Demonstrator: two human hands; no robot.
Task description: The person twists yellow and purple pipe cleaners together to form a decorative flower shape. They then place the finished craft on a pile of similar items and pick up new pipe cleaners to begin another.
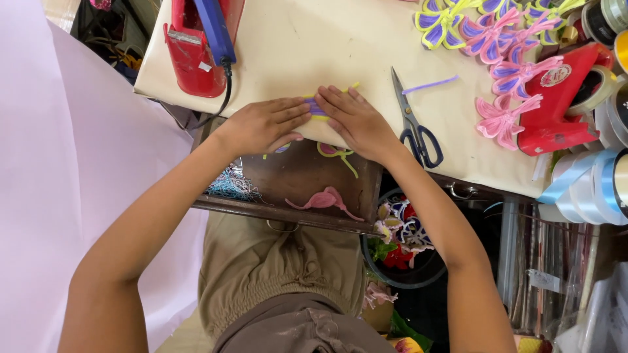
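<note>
The fingers of the left hand (pixel 265 124) lie flat and close together, pressing down on a small purple and yellow pipe-cleaner piece (pixel 318 108). The right hand (pixel 356 121) does the same from the other side. Both hands push the piece flat on the cream table (pixel 294 46), right at its near edge. They press it, they do not pinch it. Most of the piece is hidden under the fingers, so its shape is hard to tell.

Just beside the right hand lie scissors (pixel 413 124), and a loose purple strand (pixel 430 84) sits a bit farther off. A red and blue tool with a cord (pixel 199 42) stands past the left hand.

Many finished pipe-cleaner flowers (pixel 497 52) are piled at the far right, near ribbon rolls (pixel 598 183). So a lot looks done already. This piece looks only partly shaped. More bits wait in the open drawer (pixel 288 180) below: a pink shape (pixel 325 199) and a yellow loop (pixel 337 153).
</note>
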